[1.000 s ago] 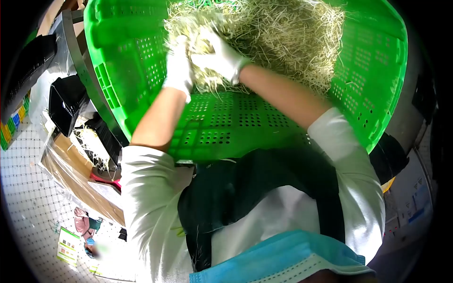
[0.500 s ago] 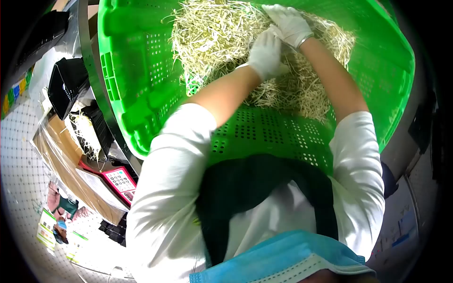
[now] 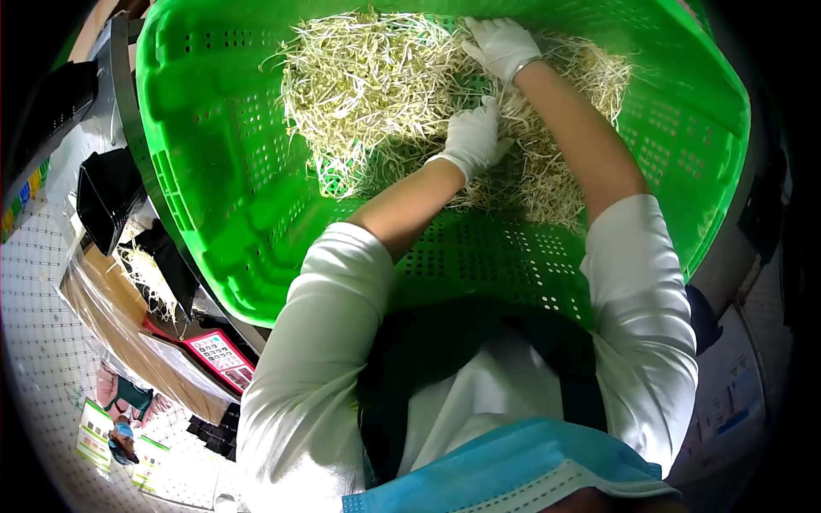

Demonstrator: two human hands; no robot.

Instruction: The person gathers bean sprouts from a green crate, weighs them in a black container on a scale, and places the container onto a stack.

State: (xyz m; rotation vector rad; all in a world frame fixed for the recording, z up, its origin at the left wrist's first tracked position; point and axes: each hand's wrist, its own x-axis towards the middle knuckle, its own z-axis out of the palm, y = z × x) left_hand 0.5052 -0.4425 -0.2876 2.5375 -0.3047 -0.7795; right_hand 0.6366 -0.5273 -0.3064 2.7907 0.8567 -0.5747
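Pale, thin bean sprouts (image 3: 368,85) lie in a large green perforated plastic basket (image 3: 197,214). They form a thick heap on the left and a looser one (image 3: 556,179) on the right, with a gap between. My left hand (image 3: 470,144), in a white glove, touches the sprouts near this gap; its thumb stands apart from the fingers. Above and to its right, my right hand (image 3: 503,47), also gloved, rests on the sprouts by the far wall with its fingers stretched out. Neither hand visibly grips a clump.
Left of the basket stand a black tray (image 3: 107,192), a black container with sprouts (image 3: 150,274), a cardboard box in plastic film (image 3: 111,312) and a red-framed keypad device (image 3: 221,357). A person in pink sleeves (image 3: 128,398) is at the lower left.
My hands have moved apart: the left has drawn back down and left, while the right stays near the far wall. The view has shifted slightly, with more of the basket's far part showing.
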